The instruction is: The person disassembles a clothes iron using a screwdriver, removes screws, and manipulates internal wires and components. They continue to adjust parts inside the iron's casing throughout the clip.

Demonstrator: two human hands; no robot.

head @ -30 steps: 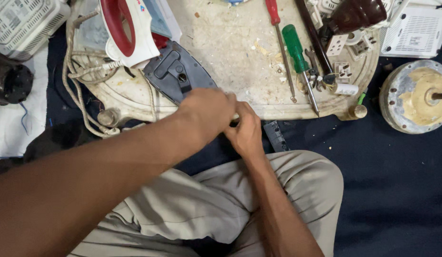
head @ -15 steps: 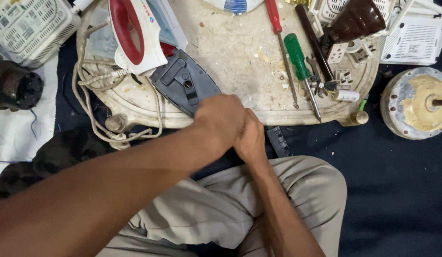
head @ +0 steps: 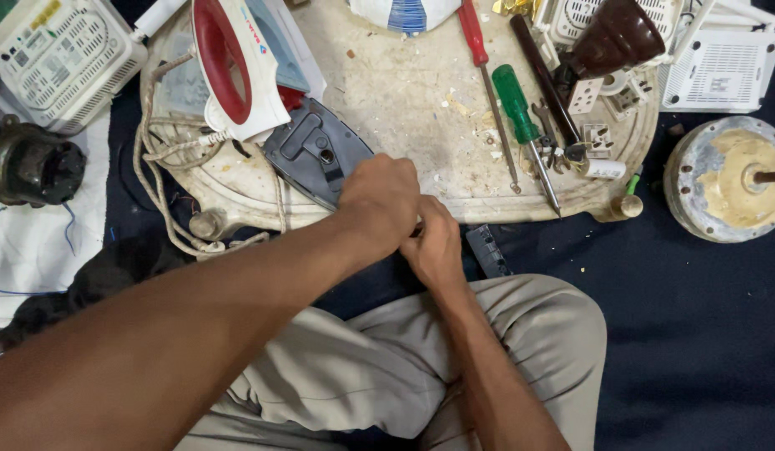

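Head view looks down on a round, pale work board (head: 387, 92) crowded with repair clutter. Far left sits a white vented box (head: 62, 54), with a dark metal motor part (head: 28, 163) below it. On the board's left lies a white iron with a red handle (head: 233, 67), its pale cord (head: 166, 196) looped over the board's edge. Just beside it rests a grey iron soleplate (head: 312, 154), tilted, with one corner running under the left hand (head: 379, 200). That hand is curled shut at the board's near edge, knuckles up, pressed against the right hand (head: 436, 246), which is also closed; what they grip between them is hidden, so I cannot tell what it is. Both hands hover above the person's lap in beige trousers (head: 362, 367). Right of the hands a small dark ribbed piece (head: 487, 250) lies on the dark floor. Farther right on the board lie a red-handled screwdriver (head: 479, 58) and a green-handled screwdriver (head: 521, 113). At the far right stands a round metal motor housing (head: 725, 179).
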